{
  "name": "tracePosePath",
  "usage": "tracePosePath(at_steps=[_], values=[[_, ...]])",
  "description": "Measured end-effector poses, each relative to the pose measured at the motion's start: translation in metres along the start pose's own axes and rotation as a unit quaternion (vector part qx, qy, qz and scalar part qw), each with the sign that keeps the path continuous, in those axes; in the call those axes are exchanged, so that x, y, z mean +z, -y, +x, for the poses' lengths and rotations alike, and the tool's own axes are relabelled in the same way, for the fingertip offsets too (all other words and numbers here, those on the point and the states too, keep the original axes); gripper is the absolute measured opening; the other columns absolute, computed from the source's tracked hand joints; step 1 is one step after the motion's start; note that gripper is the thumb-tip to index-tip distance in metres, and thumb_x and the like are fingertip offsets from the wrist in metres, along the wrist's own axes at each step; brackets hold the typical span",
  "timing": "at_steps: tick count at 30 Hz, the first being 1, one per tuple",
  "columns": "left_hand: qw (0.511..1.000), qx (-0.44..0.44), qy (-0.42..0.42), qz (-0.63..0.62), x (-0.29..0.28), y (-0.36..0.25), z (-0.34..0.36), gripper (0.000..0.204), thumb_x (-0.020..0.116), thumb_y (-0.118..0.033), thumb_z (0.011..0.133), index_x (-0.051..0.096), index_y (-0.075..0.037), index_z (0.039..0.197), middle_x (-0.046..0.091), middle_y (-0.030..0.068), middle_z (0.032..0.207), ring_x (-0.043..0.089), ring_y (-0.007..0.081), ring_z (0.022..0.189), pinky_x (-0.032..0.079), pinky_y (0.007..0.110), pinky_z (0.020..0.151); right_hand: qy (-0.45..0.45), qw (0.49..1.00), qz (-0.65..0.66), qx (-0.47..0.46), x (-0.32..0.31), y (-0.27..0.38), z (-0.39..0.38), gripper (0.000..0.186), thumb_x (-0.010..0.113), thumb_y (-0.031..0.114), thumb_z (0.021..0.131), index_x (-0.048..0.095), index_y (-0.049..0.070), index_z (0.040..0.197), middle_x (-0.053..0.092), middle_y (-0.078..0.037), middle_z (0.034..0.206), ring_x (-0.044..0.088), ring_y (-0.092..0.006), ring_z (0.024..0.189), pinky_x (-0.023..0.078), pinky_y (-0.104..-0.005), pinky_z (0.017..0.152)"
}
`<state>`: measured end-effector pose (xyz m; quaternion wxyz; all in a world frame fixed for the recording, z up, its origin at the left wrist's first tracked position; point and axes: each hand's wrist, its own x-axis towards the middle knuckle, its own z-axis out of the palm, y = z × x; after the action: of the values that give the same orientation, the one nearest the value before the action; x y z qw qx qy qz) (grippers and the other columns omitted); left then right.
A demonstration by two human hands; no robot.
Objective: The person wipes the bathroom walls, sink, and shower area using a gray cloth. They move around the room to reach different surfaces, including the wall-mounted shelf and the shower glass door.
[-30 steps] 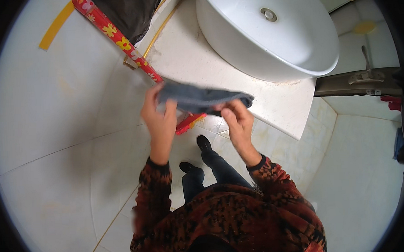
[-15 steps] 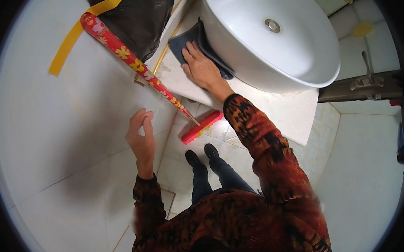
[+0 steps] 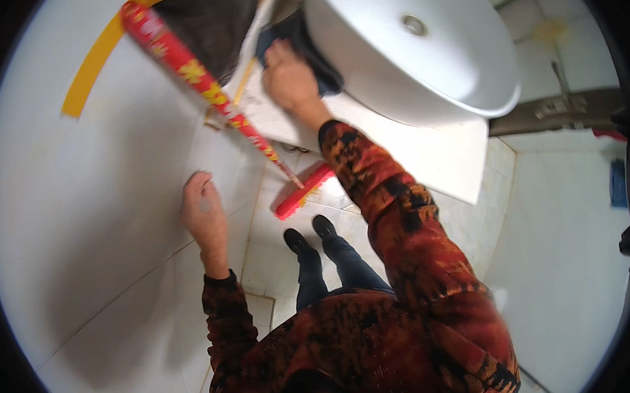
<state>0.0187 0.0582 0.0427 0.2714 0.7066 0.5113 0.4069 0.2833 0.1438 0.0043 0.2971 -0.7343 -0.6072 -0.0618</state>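
Table: the biggest piece here, a pale stone-like slab (image 3: 443, 152), and it carries everything that matters.
Washbasin: a white oval bowl (image 3: 376, 74) standing on that table, its metal drain in plain sight.
Broom: leaning across the left side, red flowered handle (image 3: 212, 92) up high, red head down on the tiles, well apart from both hands.
Plastic bag: black and slack (image 3: 213, 32), just beyond the table's left edge.
Cloth: dark blue-grey (image 3: 297, 29), there on the table between its left edge and the basin, tucked close to the basin's side, partly covered.
Handling: should be light, soft, floppy, nothing fragile about it; I'd say a flat palm on the middle suits it, or a pinch at a loose edge for lifting.
Right hand: laid over the cloth (image 3: 292, 78), back uppermost; blur and angle hide whether the fingers grip, so I can't tell.
Left hand: out by the wall (image 3: 205, 226), fingers loosely bent, thumb apart, nothing visible in it.
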Motion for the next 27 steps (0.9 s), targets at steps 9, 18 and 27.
tracePosePath(at_steps=[9, 18, 27], values=[[0.994, -0.105, -0.010, -0.038, 0.005, -0.016, 0.006, 0.016, 0.052, -0.007, 0.089, 0.058, 0.001, 0.102, 0.064, 0.0076, 0.093, 0.061, 0.0162, 0.089, 0.047, 0.027, 0.079, 0.090, 0.996, 0.007, -0.006, -0.154, -0.041, -0.183, 0.042, 0.058, 0.018, 0.082, 0.051, 0.002, 0.121, 0.045, -0.013, 0.133, 0.044, -0.0259, 0.119, 0.039, -0.0367, 0.089], [0.978, -0.011, 0.124, -0.166, 0.089, -0.080, -0.015, 0.015, 0.051, -0.006, 0.090, 0.058, 0.001, 0.100, 0.063, 0.0070, 0.096, 0.059, 0.0129, 0.088, 0.046, 0.024, 0.079, 0.016, 0.984, -0.121, 0.134, -0.238, -0.144, -0.251, 0.038, 0.054, 0.014, 0.084, 0.050, 0.003, 0.120, 0.043, -0.014, 0.134, 0.037, -0.0313, 0.126, 0.033, -0.0454, 0.098], [0.984, 0.173, 0.045, 0.023, 0.175, -0.078, 0.012, 0.021, 0.055, -0.002, 0.082, 0.059, 0.000, 0.102, 0.056, 0.0129, 0.115, 0.050, 0.0278, 0.109, 0.039, 0.037, 0.094, -0.042, 0.962, -0.161, 0.214, -0.235, -0.228, -0.209, 0.022, 0.049, 0.013, 0.088, 0.052, -0.001, 0.105, 0.040, -0.017, 0.135, 0.033, -0.0335, 0.128, 0.029, -0.0476, 0.103]])
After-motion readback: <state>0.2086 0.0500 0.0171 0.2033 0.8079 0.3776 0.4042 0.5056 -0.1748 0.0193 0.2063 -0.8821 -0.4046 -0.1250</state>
